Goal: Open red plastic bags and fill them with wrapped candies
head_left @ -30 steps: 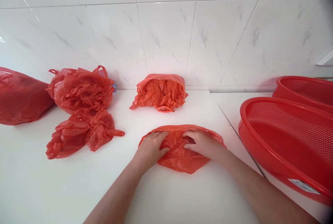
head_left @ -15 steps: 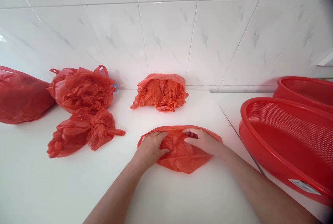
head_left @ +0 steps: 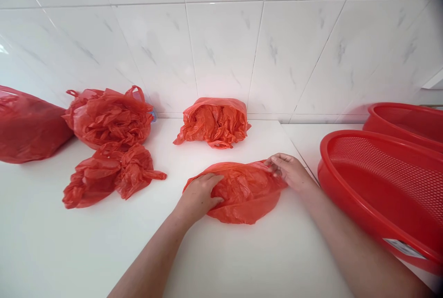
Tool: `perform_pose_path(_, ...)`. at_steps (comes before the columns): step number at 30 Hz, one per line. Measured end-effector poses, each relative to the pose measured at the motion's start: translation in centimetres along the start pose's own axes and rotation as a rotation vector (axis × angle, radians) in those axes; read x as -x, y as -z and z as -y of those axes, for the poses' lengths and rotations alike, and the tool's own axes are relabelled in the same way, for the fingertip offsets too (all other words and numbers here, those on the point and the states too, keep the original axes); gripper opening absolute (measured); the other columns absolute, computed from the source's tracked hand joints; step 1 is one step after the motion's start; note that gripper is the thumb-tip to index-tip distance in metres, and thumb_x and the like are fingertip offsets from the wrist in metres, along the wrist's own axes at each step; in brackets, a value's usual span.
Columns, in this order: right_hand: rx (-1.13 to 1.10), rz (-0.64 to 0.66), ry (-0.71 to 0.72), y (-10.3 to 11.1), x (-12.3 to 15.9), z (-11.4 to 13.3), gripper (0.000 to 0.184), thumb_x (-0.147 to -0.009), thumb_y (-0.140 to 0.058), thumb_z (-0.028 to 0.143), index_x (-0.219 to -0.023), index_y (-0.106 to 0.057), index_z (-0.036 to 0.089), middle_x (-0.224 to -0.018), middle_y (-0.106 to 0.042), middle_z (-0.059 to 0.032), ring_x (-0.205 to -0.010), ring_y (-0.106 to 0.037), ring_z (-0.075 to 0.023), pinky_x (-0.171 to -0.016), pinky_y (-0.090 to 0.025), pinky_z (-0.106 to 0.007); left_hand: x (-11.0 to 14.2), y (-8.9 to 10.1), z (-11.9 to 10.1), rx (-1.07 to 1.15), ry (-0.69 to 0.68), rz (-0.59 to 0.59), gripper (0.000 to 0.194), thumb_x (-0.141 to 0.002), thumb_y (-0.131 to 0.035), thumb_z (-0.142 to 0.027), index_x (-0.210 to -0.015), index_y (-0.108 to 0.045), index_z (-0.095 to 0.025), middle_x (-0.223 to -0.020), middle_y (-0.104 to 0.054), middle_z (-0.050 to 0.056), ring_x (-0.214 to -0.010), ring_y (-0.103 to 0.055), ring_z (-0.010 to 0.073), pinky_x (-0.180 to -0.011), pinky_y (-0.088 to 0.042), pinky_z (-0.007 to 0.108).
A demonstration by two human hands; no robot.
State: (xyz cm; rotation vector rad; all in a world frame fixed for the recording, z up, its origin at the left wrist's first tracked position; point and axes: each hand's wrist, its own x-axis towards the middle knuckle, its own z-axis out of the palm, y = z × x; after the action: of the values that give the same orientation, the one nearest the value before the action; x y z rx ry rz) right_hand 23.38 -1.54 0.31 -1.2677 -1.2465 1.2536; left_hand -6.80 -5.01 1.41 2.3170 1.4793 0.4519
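A red plastic bag (head_left: pixel 242 205) lies flat on the white tabletop in front of me, its mouth spread and crumpled film inside. My left hand (head_left: pixel 200 196) rests on the bag's left part, thumb apart from the bent fingers, pressing on the film. At the upper right corner of the bag, my right hand (head_left: pixel 289 169) pinches the rim between thumb and fingers. Just behind, near the wall, stands another red bag (head_left: pixel 216 122) stuffed with crumpled red bags, its opening facing me.
To the left sit a crumpled bundle of red bags (head_left: pixel 110 118), knotted red bags (head_left: pixel 107 178) and a full red bag (head_left: pixel 31 127). On the right stand a perforated red basket (head_left: pixel 367 205) and a second red basket (head_left: pixel 408 113). Behind runs a tiled wall (head_left: pixel 224 49).
My right hand has moved right and up from inside the bag to its upper right rim and pinches it, lifting that edge. The left hand has stayed nearly in place.
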Motion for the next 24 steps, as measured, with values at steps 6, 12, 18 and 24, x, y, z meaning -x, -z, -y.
perform_pose_path(6, 0.781, -0.142, 0.11, -0.1, 0.5, 0.5, 0.022, -0.075, -0.062, 0.043, -0.083, -0.062, 0.022, -0.087, -0.063, -0.0018, -0.074, -0.057, -0.0169, -0.062, -0.042, -0.027, 0.1, 0.1, -0.7, -0.016, -0.122, -0.131, 0.038, -0.084, -0.054, -0.027, -0.121, -0.056, -0.026, -0.12, -0.062, 0.001, -0.107, -0.057, 0.0207, -0.088, -0.048, 0.034)
perform_pose_path(12, 0.992, -0.148, 0.098, -0.6, 0.4, 0.1, 0.029, -0.074, -0.058, 0.034, -0.102, -0.061, 0.025, -0.104, -0.059, -0.0028, -0.075, -0.058, -0.0142, -0.062, -0.041, -0.025, 0.5, -0.6, -2.3, 0.027, -0.46, -0.14, 0.043, -0.076, -0.067, -0.031, -0.116, -0.058, -0.02, -0.109, -0.064, 0.006, -0.101, -0.056, 0.0238, -0.084, -0.048, 0.037)
perform_pose_path(18, 0.8, -0.259, 0.093, 0.1, -0.2, -0.6, 0.025, -0.072, -0.049, 0.017, -0.092, -0.062, 0.023, -0.085, -0.062, 0.0, -0.072, -0.057, -0.0137, -0.061, -0.04, -0.023, 0.6, -1.6, -2.8, -0.114, -0.542, -0.008, 0.031, -0.078, -0.045, -0.001, -0.095, -0.062, -0.02, -0.077, -0.061, 0.002, -0.068, -0.053, 0.0153, -0.062, -0.041, 0.028)
perform_pose_path(24, 0.684, -0.398, 0.104, 1.1, -0.9, -1.2, 0.015, -0.073, -0.053, 0.027, -0.086, -0.06, 0.021, -0.08, -0.062, 0.001, -0.072, -0.057, -0.0139, -0.064, -0.042, -0.024, 0.8, -1.7, -2.6, -0.159, -0.502, -0.002, 0.027, -0.067, -0.039, 0.003, -0.072, -0.056, -0.018, -0.069, -0.052, 0.0, -0.056, -0.04, 0.0108, -0.048, -0.025, 0.024)
